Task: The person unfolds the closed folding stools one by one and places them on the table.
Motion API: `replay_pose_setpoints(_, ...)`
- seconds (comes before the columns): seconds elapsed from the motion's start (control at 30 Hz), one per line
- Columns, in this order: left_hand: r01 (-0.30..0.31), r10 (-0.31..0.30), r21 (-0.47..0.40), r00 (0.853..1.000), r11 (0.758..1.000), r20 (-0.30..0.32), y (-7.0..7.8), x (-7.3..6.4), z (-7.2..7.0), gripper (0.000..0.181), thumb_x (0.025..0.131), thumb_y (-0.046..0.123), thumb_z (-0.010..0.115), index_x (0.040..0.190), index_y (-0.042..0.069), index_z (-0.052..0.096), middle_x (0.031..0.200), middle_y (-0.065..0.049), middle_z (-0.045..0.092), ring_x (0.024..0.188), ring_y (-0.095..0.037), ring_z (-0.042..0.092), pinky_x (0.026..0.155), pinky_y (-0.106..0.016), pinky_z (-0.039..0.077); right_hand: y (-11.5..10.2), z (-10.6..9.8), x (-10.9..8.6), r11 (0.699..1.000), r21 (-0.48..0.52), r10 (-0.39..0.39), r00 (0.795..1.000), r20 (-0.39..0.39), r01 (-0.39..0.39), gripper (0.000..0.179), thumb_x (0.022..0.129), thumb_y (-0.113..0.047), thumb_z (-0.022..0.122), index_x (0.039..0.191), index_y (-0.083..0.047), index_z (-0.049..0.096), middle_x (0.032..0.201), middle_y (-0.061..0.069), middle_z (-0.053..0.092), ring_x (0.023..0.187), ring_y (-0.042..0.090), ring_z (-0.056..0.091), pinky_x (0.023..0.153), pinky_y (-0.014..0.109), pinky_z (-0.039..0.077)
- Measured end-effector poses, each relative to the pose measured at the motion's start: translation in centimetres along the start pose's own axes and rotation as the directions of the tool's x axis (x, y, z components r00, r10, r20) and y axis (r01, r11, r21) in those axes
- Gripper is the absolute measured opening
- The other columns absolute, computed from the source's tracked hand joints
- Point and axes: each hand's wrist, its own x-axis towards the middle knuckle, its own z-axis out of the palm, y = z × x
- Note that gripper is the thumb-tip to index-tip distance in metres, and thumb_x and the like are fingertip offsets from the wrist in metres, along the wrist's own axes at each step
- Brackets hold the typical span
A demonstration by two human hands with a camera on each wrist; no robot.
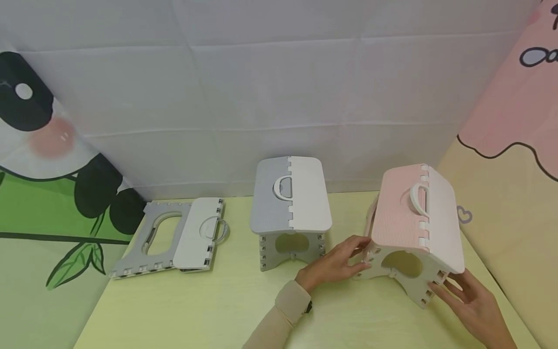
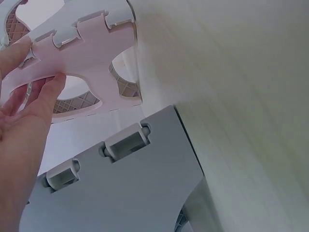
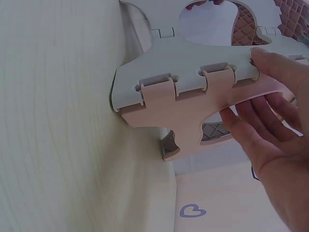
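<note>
A pink and white folding stool (image 1: 403, 208) stands opened up at the right of the table, turned at an angle, its handle raised on top. My left hand (image 1: 335, 259) grips its left side; in the left wrist view, the fingers (image 2: 47, 92) reach into the cutout of the pink side panel (image 2: 87, 60), with the thumb on the hinged edge. On the opposite side my right hand (image 1: 475, 305) holds the other pink panel (image 3: 174, 111), thumb near the front corner and fingertips in the cutout. Beside it stands an opened grey and white folding stool (image 1: 307, 198).
A second grey and white stool (image 1: 192, 242) lies folded flat at the left of the pale yellow table (image 1: 183, 310). White cloth (image 1: 270, 92) hangs behind, with printed cloth panels along both sides.
</note>
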Motion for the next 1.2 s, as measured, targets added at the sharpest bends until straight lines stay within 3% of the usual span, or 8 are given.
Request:
replay_pose_setpoints(0.43,0.006,-0.006,0.014,1.0,1.0,-0.005,0.01,-0.32,-0.2,0.055,0.099,-0.001,0.065,0.146,-0.007,0.038,0.145,-0.021,0.046,0.139,-0.021,0.047,0.115,-0.023,0.037,-0.02,-0.16,-0.04,0.996,-0.068,0.05,0.999,0.005,-0.049,0.07,0.09,0.012,0.072,0.153,0.0,0.044,0.141,-0.02,0.054,0.122,-0.01,0.054,0.093,0.013,0.05)
replay_pose_setpoints(0.7,0.009,-0.009,0.044,1.0,0.999,-0.01,-0.02,-0.44,-0.24,0.054,0.101,0.002,0.064,0.147,-0.004,0.038,0.145,-0.017,0.047,0.139,-0.015,0.047,0.114,-0.022,0.038,0.0,-0.24,0.02,0.996,-0.084,0.041,0.999,0.003,-0.041,0.069,0.09,0.012,0.072,0.152,-0.001,0.045,0.142,-0.018,0.053,0.123,-0.01,0.053,0.094,0.012,0.049)
replay_pose_setpoints(1.0,0.027,-0.027,-0.014,1.0,1.0,-0.005,0.21,-0.46,-0.27,0.053,0.101,0.0,0.063,0.147,-0.005,0.037,0.146,-0.019,0.046,0.139,-0.02,0.047,0.114,-0.025,0.039,0.19,-0.34,-0.02,1.0,-0.01,0.016,1.0,0.022,-0.016,0.068,0.089,0.016,0.07,0.151,0.002,0.045,0.144,-0.012,0.054,0.124,-0.007,0.055,0.095,0.012,0.049)
replay_pose_setpoints(1.2,0.027,-0.027,0.034,1.0,0.999,0.003,0.33,-0.3,-0.06,0.054,0.103,0.003,0.061,0.149,-0.005,0.034,0.147,-0.017,0.045,0.139,-0.015,0.046,0.113,-0.021,0.038,0.0,-0.64,-0.32,0.996,-0.063,0.072,0.996,0.049,-0.069,0.067,0.094,0.007,0.07,0.154,-0.004,0.044,0.143,-0.016,0.054,0.123,-0.009,0.054,0.094,0.013,0.05)
